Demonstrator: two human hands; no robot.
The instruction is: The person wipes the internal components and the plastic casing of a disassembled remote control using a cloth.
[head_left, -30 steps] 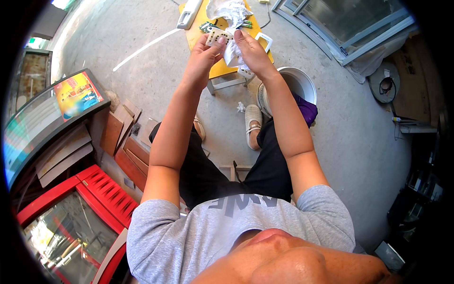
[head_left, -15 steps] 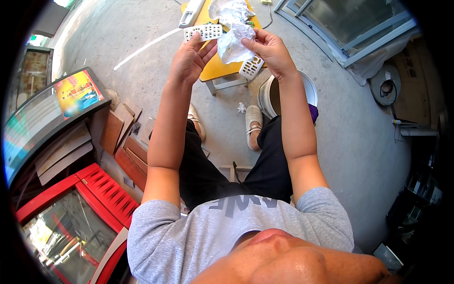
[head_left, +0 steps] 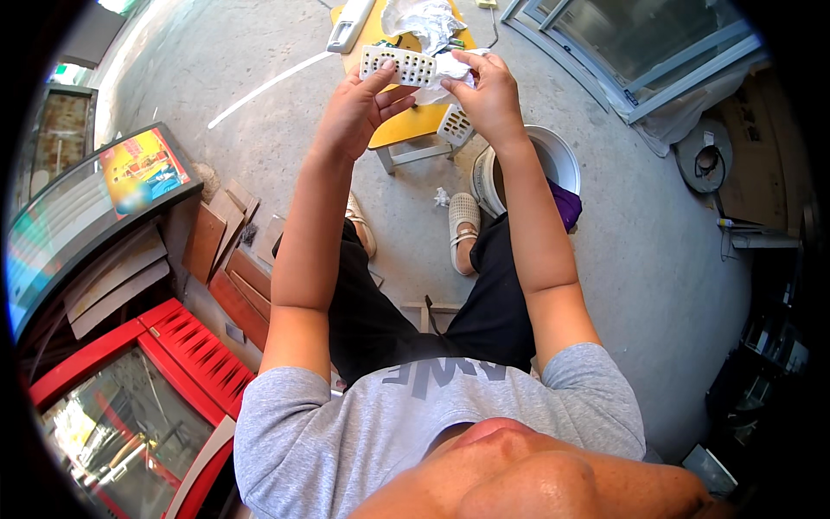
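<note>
Over a small yellow-topped table (head_left: 399, 130), my left hand (head_left: 353, 111) grips a white keypad (head_left: 396, 67) dotted with rows of small dark spots, thumb on its face. Pinched in my right hand (head_left: 493, 102) is a crumpled white tissue (head_left: 450, 66), which meets the keypad's right end. Just below that hand, a white cover with rows of button holes (head_left: 456, 124) lies at the table's near right edge. More crumpled white paper (head_left: 424, 22) rests farther back, and a long white plastic casing (head_left: 349, 26) lies at the table's left side.
A white bucket (head_left: 564, 156) with a purple cloth (head_left: 565, 205) stands right of the table. Boards (head_left: 204, 242) and a red-framed glass appliance (head_left: 143, 381) are at left. A metal-framed window (head_left: 640, 52) lies at far right. A scrap of paper (head_left: 442, 197) lies between my feet.
My left hand has moved right with the keypad. My right hand has shifted slightly left, bringing the tissue against the keypad, and the tissue is now bunched smaller.
</note>
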